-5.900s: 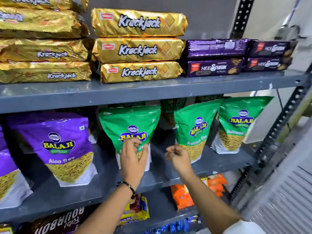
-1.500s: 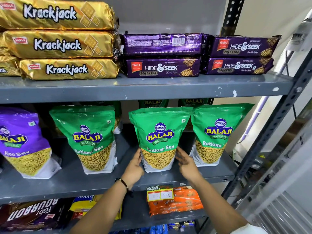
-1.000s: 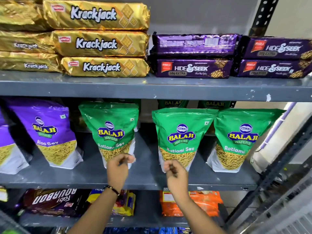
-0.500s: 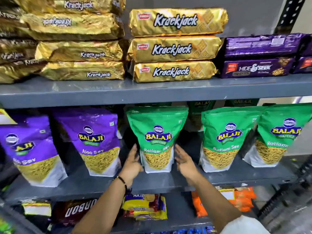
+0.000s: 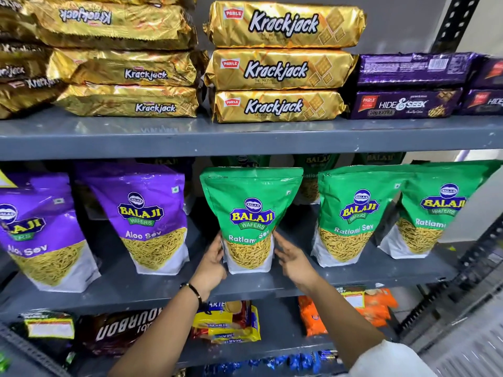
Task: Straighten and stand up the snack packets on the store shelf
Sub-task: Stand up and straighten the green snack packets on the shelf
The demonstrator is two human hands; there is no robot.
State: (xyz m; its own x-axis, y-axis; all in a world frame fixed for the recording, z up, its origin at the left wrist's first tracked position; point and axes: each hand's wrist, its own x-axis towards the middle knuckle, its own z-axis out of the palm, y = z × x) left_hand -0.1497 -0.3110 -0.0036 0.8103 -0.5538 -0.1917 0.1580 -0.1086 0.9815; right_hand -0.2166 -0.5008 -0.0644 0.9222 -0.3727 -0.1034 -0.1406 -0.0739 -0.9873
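Note:
Three green Balaji Ratlami Sev packets stand in the front row of the middle shelf (image 5: 152, 287). The leftmost green packet (image 5: 251, 202) stands upright, facing me. My left hand (image 5: 211, 263) is closed against its lower left edge. My right hand (image 5: 292, 257) hovers at its lower right edge, fingers spread, fingertips just at the packet. The other two green packets (image 5: 356, 213) (image 5: 441, 208) lean slightly to the right of it. Two purple Aloo Sev packets (image 5: 144, 213) (image 5: 32, 227) stand tilted at the left. More green packets show behind the front row.
The upper shelf (image 5: 245, 140) carries stacked gold Krackjack packs (image 5: 280, 69) and purple Hide & Seek packs (image 5: 402, 104). Below lie a Bourbon pack (image 5: 122, 330), yellow Marie packs (image 5: 228, 322) and orange packs (image 5: 375, 306). A perforated rack upright (image 5: 476, 254) stands at the right.
My hands left the middle green packet, drew back closed, then moved left to the leftmost green packet. Since half a second ago they have closed in on its lower sides.

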